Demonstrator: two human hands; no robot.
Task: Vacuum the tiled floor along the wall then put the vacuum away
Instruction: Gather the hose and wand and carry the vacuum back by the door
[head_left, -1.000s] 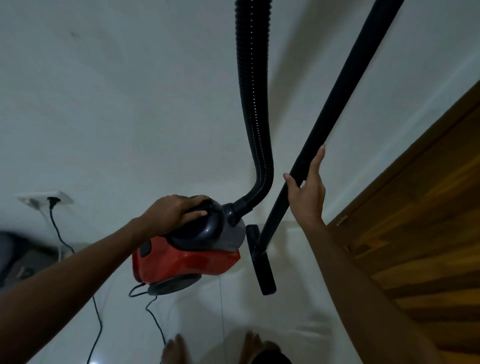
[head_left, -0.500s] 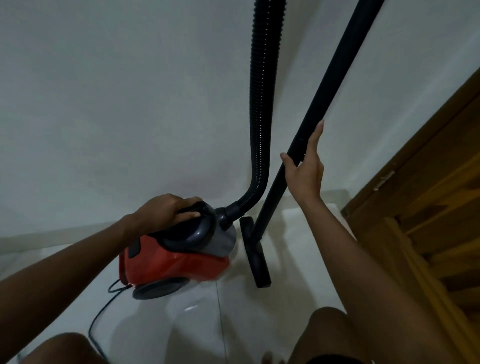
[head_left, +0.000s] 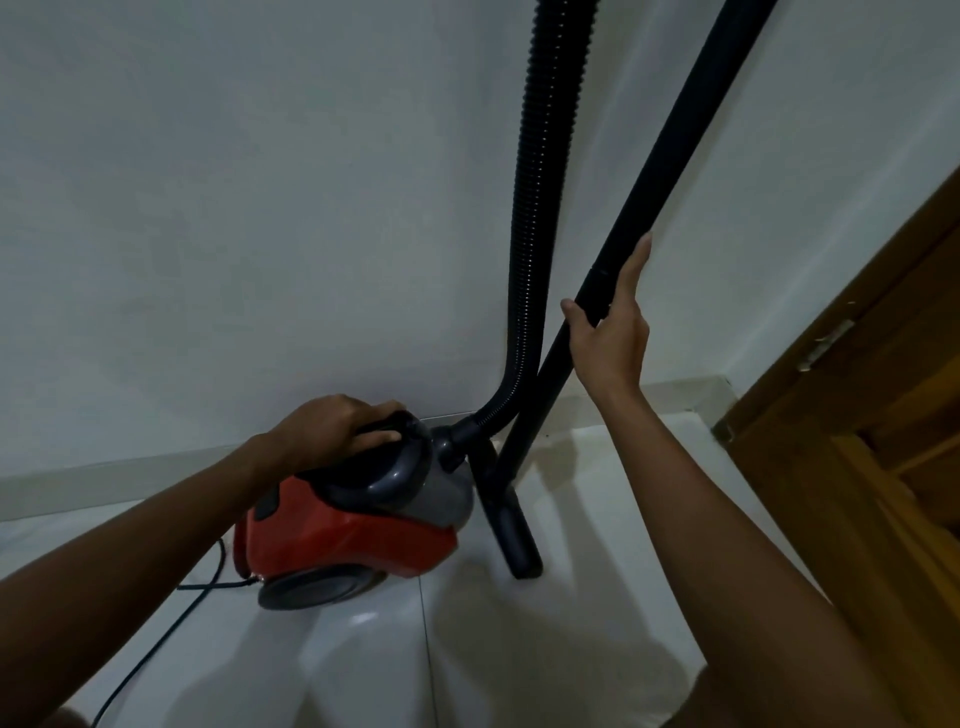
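With the vacuum (head_left: 353, 525) parked by the wall (head_left: 260, 208), left hand (head_left: 332, 431) gripping its handle, right hand (head_left: 613, 332) loosely around the tube (head_left: 670, 171), vacuuming looks done, stowing underway.

I can read no text, brand, number or sign here: the red vacuum cleaner (head_left: 353, 540), its black wand (head_left: 670, 166) and the white wall (head_left: 260, 208) carry no legible markings in my view.
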